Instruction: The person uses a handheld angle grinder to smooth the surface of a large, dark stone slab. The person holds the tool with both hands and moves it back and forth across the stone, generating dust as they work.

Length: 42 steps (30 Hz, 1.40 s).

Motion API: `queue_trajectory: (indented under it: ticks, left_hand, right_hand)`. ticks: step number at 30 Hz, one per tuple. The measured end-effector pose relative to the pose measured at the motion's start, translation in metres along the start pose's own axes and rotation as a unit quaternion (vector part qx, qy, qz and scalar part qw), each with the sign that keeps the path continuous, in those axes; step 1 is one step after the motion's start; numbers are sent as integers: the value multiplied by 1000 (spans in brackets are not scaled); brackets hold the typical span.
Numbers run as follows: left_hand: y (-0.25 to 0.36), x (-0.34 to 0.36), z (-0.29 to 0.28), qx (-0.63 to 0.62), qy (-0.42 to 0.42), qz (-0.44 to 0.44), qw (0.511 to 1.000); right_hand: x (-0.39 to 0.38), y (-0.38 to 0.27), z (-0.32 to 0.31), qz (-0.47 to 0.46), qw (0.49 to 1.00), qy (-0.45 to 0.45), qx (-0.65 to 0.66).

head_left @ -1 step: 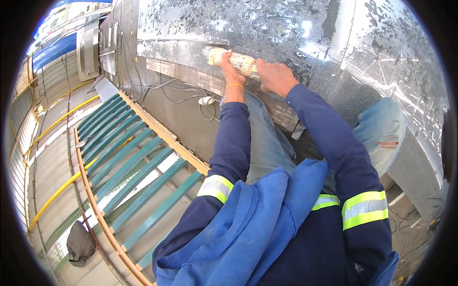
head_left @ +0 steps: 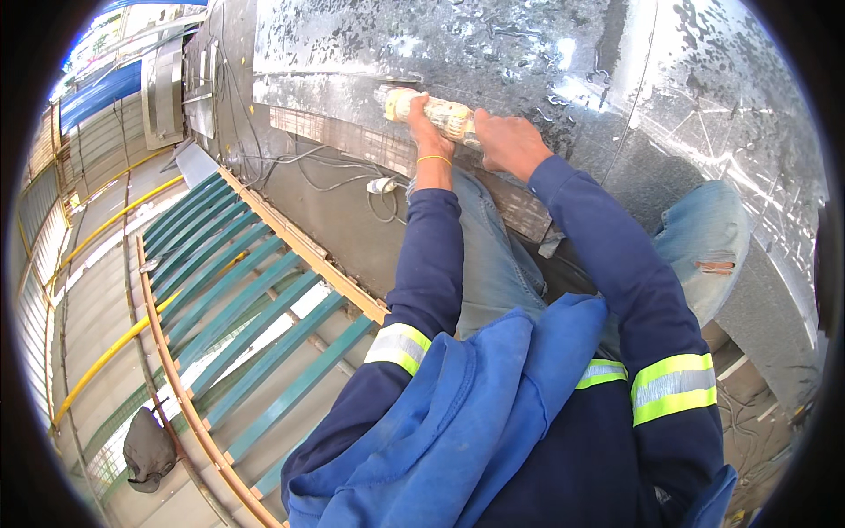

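At the far left, a yellow pipe (head_left: 101, 370) ran along the pale flooring, and a dark bag (head_left: 148, 449) lay on the near side, past the rack. The slatted rack (head_left: 308, 251), its teal slats set across wooden rails, stood just beside the person's left arm, probably set aside there to leave the space in front of the knees free. Beyond it, thin grey cables (head_left: 330, 183) trailed loosely over the ground to a small white fitting (head_left: 381, 186), with slack that perhaps allowed for reach.

At the middle, the left hand (head_left: 426, 132) had its fingers wrapped around the front of a pale yellow, smeared handheld tool (head_left: 451, 119), likely to guide and steady it. The tool lay between the two hands, over the near part of a wet dark slab (head_left: 493, 53), its nose toward the left; whether that end touched the slab, I cannot tell. To the right, the right hand (head_left: 515, 143) had its fingers closed on the rear end, apparently to control it from behind. Further right, a bent denim knee (head_left: 709, 238) was beside the slab, perhaps to brace the body.
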<state>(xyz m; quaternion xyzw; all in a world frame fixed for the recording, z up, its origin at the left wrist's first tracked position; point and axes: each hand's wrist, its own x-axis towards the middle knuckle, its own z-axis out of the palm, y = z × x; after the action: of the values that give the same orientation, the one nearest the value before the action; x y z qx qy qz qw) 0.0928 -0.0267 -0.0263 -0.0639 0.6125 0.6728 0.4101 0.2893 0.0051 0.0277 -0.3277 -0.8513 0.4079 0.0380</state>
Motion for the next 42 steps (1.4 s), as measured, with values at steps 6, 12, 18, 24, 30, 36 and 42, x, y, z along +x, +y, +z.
queue_trajectory:
  ticks: [6,12,18,24,30,36,42]
  left_hand:
    - [4,10,1,1,-13,-6,1000]
    - [10,21,6,10,-2,-16,1000]
    - [4,5,8,9,3,-9,1000]
    - [4,5,10,3,7,-19,1000]
    - [10,18,3,0,-21,-34,999]
    - [3,4,8,5,-12,-6,1000]
    - [1,-4,13,4,0,-1,1000]
  right_hand:
    - [10,-1,4,6,1000,16,-6]
    - [24,0,6,5,1000,17,-2]
    - [8,1,-3,0,1000,3,-9]
    - [11,2,0,10,1000,5,-15]
    - [24,-1,7,6,1000,18,-11]
    - [8,-1,-5,12,1000,-9,-3]
    - [6,0,-6,26,999,-17,-22]
